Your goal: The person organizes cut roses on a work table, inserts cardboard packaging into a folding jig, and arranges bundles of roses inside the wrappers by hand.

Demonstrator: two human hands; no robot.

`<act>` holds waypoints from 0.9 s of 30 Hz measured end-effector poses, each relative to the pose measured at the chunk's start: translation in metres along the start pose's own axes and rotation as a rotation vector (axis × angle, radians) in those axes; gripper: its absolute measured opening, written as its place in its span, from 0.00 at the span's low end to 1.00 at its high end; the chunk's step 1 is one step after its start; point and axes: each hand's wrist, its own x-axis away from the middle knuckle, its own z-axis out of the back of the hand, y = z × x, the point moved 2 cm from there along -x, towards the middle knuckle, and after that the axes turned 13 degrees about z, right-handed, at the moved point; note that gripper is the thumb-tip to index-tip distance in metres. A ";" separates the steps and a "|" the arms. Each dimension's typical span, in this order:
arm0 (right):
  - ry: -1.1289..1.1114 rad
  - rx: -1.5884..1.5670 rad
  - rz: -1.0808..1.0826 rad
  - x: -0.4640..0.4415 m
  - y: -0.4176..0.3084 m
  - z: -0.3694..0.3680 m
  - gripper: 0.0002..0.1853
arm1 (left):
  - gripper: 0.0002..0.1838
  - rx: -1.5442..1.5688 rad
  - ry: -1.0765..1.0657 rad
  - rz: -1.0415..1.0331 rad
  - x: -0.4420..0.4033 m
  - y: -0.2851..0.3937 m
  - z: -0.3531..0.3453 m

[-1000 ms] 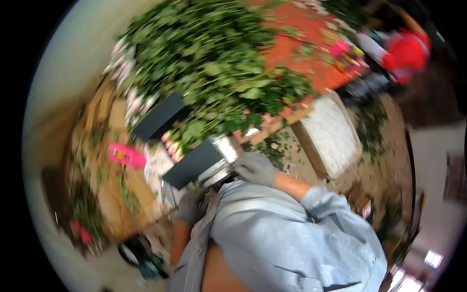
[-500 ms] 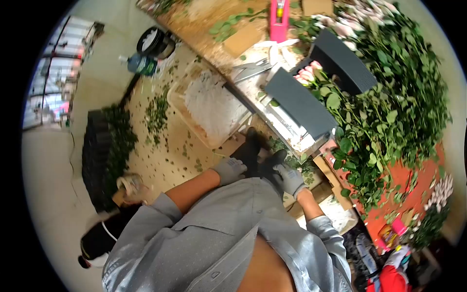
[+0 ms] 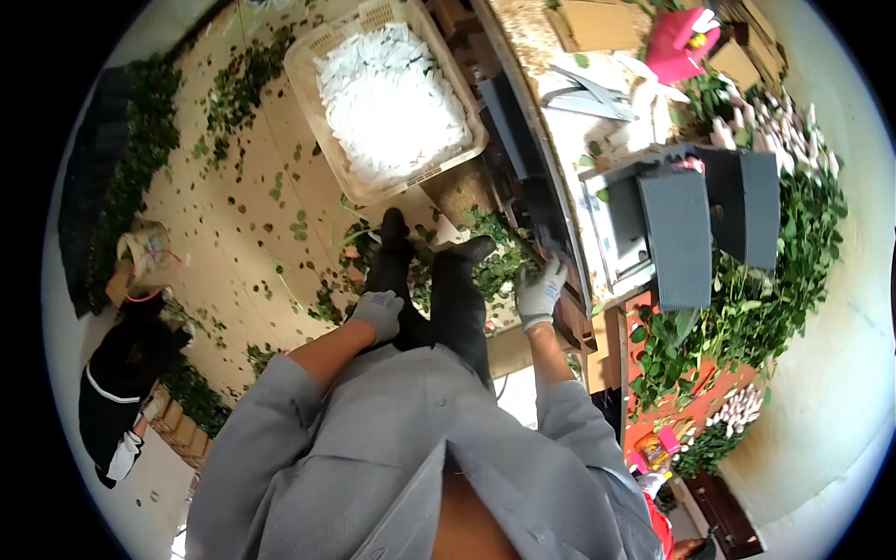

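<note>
My left hand (image 3: pixel 378 315), in a grey-white work glove, is low over my left thigh with its fingers curled in and nothing visible in them. My right hand (image 3: pixel 541 289), gloved alike, is raised beside the bench's dark side (image 3: pixel 560 229), fingers stretched out toward it. Whether they touch it I cannot tell. Close by on the bench top stands a grey ribbed holder (image 3: pixel 677 238) with upright panels. A little pink bloom shows between the panels, and long leafy rose stems (image 3: pixel 793 224) spread out behind them.
A pale plastic crate (image 3: pixel 455 168) full of white pieces stands ahead. Leaves litter the floor (image 3: pixel 233 271). On the bench are a metal tool (image 3: pixel 588 96) and a pink container (image 3: pixel 679 45). A person in black (image 3: pixel 121 373) is at left; a red sleeve (image 3: pixel 658 527) shows lower right.
My view has turned and moved forward, bringing the crate fully into view. My right hand has gone from my lap to the bench's side; my left hand stays low by my thigh.
</note>
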 end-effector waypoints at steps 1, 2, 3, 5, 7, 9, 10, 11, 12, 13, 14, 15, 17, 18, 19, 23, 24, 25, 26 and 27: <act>-0.069 0.045 -0.143 -0.010 -0.007 0.002 0.37 | 0.17 0.050 -0.019 0.019 -0.001 -0.010 -0.007; -0.184 0.176 -0.325 -0.017 0.002 -0.007 0.37 | 0.17 0.068 -0.031 0.013 0.000 -0.018 -0.013; -0.171 0.185 -0.276 -0.019 0.021 -0.020 0.35 | 0.18 0.132 -0.023 0.037 0.004 -0.027 -0.017; -0.397 0.203 -0.498 -0.047 0.031 -0.029 0.33 | 0.22 0.272 0.025 0.043 0.013 -0.043 -0.026; -0.474 0.655 -0.197 -0.060 0.049 -0.042 0.34 | 0.23 0.269 0.001 0.068 0.012 -0.061 -0.047; -0.351 0.504 -0.383 -0.071 0.120 -0.075 0.33 | 0.25 0.287 -0.082 0.139 0.010 -0.068 -0.051; -0.277 0.431 -0.469 -0.077 0.152 -0.090 0.34 | 0.25 0.297 -0.088 0.161 0.008 -0.068 -0.060; -0.279 0.410 -0.486 -0.080 0.156 -0.094 0.33 | 0.25 0.302 -0.034 0.150 0.008 -0.068 -0.072; -0.334 0.434 -0.427 -0.076 0.153 -0.085 0.33 | 0.25 0.302 0.023 0.152 0.014 -0.068 -0.077; -0.381 0.457 -0.369 -0.073 0.150 -0.082 0.33 | 0.24 0.336 -0.112 0.174 0.016 -0.061 -0.057; -0.422 0.461 -0.312 -0.071 0.149 -0.082 0.33 | 0.22 0.367 -0.150 0.201 0.019 -0.059 -0.057; -0.446 0.448 -0.260 -0.069 0.154 -0.083 0.33 | 0.18 0.374 -0.200 0.214 0.016 -0.055 -0.059; -0.472 0.378 -0.209 -0.068 0.171 -0.090 0.32 | 0.12 0.418 -0.066 0.209 0.016 -0.048 -0.059; -0.477 0.336 -0.204 -0.069 0.177 -0.097 0.32 | 0.12 0.429 -0.133 0.240 0.029 -0.044 -0.023; -0.478 0.299 -0.209 -0.073 0.183 -0.103 0.32 | 0.14 0.389 -0.092 0.202 0.019 -0.049 -0.051; -0.462 0.234 -0.203 -0.078 0.184 -0.107 0.31 | 0.19 0.368 -0.110 0.198 0.013 -0.069 -0.070; -0.457 0.216 -0.184 -0.078 0.184 -0.105 0.31 | 0.20 0.388 -0.062 0.190 0.014 -0.074 -0.070; -0.450 0.160 -0.155 -0.069 0.205 -0.109 0.30 | 0.20 0.358 -0.041 0.215 0.009 -0.043 -0.058; -0.427 0.154 -0.065 -0.061 0.198 -0.112 0.30 | 0.20 0.356 -0.079 0.233 0.008 -0.043 -0.054; -0.386 0.178 0.054 -0.050 0.186 -0.110 0.30 | 0.20 0.355 -0.118 0.252 0.008 -0.042 -0.050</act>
